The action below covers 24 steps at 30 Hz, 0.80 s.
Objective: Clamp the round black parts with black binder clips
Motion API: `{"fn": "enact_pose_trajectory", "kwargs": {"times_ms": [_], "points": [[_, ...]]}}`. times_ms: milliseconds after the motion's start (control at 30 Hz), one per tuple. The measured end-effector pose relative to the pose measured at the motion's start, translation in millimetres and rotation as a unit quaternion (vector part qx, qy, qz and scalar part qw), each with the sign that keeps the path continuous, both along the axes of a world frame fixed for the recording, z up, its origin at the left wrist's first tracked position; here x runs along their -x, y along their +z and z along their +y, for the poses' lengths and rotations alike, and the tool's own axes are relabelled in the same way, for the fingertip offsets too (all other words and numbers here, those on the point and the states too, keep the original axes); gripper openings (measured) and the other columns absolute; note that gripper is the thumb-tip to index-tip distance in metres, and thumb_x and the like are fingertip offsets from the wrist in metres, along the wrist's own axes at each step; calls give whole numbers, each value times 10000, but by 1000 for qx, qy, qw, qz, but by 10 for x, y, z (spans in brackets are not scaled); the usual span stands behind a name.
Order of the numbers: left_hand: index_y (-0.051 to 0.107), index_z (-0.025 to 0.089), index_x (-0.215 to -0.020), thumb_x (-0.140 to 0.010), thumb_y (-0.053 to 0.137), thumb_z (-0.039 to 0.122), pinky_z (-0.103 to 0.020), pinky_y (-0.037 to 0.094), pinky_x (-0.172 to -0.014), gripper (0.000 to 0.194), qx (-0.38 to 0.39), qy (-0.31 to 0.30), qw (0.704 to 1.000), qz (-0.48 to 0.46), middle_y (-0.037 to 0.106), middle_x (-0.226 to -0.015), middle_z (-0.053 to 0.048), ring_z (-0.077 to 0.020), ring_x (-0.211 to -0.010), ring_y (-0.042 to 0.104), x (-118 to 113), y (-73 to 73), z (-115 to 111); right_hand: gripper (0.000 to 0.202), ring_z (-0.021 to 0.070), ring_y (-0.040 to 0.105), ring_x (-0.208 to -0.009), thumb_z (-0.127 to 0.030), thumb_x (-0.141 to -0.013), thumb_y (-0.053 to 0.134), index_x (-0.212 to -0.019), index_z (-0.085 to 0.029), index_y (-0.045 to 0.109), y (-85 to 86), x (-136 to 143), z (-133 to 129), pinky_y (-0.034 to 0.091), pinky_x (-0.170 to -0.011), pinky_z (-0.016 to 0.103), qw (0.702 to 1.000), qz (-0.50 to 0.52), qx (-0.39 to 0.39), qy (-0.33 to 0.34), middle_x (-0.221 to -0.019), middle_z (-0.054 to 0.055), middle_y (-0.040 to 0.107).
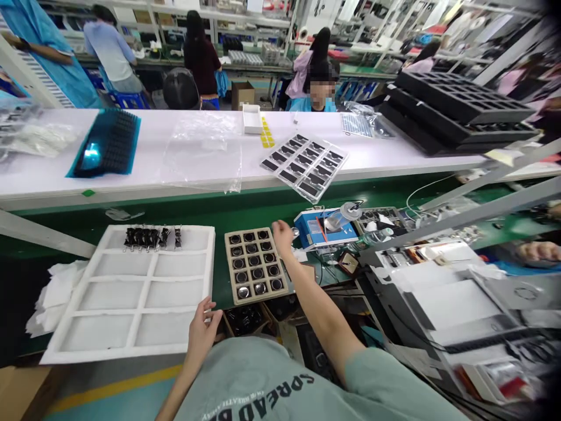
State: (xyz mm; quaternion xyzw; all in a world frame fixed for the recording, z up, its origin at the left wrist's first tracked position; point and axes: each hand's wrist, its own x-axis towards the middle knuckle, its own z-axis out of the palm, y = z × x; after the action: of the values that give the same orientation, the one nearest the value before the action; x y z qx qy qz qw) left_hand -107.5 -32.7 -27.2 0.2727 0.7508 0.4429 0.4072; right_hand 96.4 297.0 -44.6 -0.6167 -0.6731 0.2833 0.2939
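From my end of the link I see the beige tray [255, 267] of round dark pieces on the green desk [222, 280], right of the white foam tray [210, 263]. My right hand [283, 237] curls between its far corner and a blue box [337, 237]; I can't tell whether it grips anything. My left hand [204, 325], loosely bent, looks free. The shirt [245, 374] reads "SPREAD B"; its smaller print blurs.

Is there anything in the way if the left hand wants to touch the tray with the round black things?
Nothing that I can see. Only a strip of green tabletop lies between the left hand and the tray. The white frame is on the other side.
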Motion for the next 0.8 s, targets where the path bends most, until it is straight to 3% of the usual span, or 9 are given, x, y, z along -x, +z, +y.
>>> {"fn": "enact_pose_trajectory", "kwargs": {"times_ms": [67, 167, 267, 333, 433, 567, 633, 700, 800], "points": [[558, 222, -1235, -735, 696, 575, -354, 546, -734, 627, -1, -13, 1000, 10, 681, -1129, -134, -241, -895, 691, -32, -35, 14, 413, 197, 684, -911, -452, -1029, 308, -1251, -165, 505, 292, -223, 98, 580, -741, 318, 995, 93, -4, -38, -1031, 111, 684], [585, 190, -1174, -712, 699, 553, -366, 537, -752, 599, 3, -45, 999, 12, 692, -1016, -105, -208, -785, 681, -116, -59, 44, 387, 161, 689, -733, -572, -954, 468, -1148, -238, 496, 816, -534, 277, 565, -563, 252, 929, 363, 11, -78, -917, 38, 650], [619, 189, -1123, -705, 710, 491, -364, 527, -745, 523, 22, -109, 994, 7, 701, -962, -87, -192, -719, 671, -221, -50, 96, 262, 107, 629, -614, -447, -907, 575, -1036, -228, 507, 1214, -738, 317, 513, -500, 187, 887, 454, 11, -83, -804, -15, 579], [640, 201, -1105, -712, 714, 449, -356, 520, -741, 470, 26, -146, 989, 5, 711, -968, -87, -200, -744, 679, -294, -38, 131, 209, 86, 585, -571, -373, -880, 587, -1008, -221, 522, 1289, -888, 123, 491, -491, 172, 884, 457, 1, -96, -759, -35, 542], [668, 203, -1050, -723, 713, 432, -356, 519, -761, 402, 14, -155, 988, -6, 719, -958, -85, -213, -792, 685, -394, -41, 165, 291, 79, 527, -528, -370, -845, 590, -1092, -221, 552, 1043, -1193, -533, 443, -462, 169, 894, 427, -4, -134, -736, -45, 530], [689, 197, -966, -763, 692, 486, -347, 527, -774, 353, -16, -106, 993, -47, 727, -924, -83, -226, -855, 681, -499, -74, 174, 459, 87, 448, -469, -426, -842, 553, -1249, -213, 536, 310, -1558, -1645, 405, -439, 196, 918, 332, 9, -218, -698, -56, 507], [694, 199, -978, -818, 630, 542, -328, 532, -737, 383, -17, -82, 994, -75, 731, -973, -98, -242, -926, 682, -533, -90, 180, 514, 108, 452, -471, -444, -864, 496, -1311, -190, 517, -36, -1588, -2051, 415, -448, 218, 934, 266, 43, -234, -695, -40, 528], [694, 197, -1035, -882, 530, 580, -333, 538, -743, 443, -18, -61, 994, -87, 726, -1074, -122, -261, -1013, 676, -548, -114, 203, 530, 158, 565, -590, -429, -893, 421, -1341, -163, 516, -304, -1482, -2248, 492, -543, 266, 954, 190, 68, -223, -783, 20, 613], [670, 197, -1163, -933, 467, 554, -400, 510, -934, 471, -20, -49, 997, -60, 664, -1289, -155, -292, -1224, 604, -539, -190, 279, 508, 250, 652, -998, -325, -919, 329, -1316, -116, 568, -550, -1176, -2182, 533, -848, 369, 979, 74, 84, -172, -1084, 152, 685]]}}
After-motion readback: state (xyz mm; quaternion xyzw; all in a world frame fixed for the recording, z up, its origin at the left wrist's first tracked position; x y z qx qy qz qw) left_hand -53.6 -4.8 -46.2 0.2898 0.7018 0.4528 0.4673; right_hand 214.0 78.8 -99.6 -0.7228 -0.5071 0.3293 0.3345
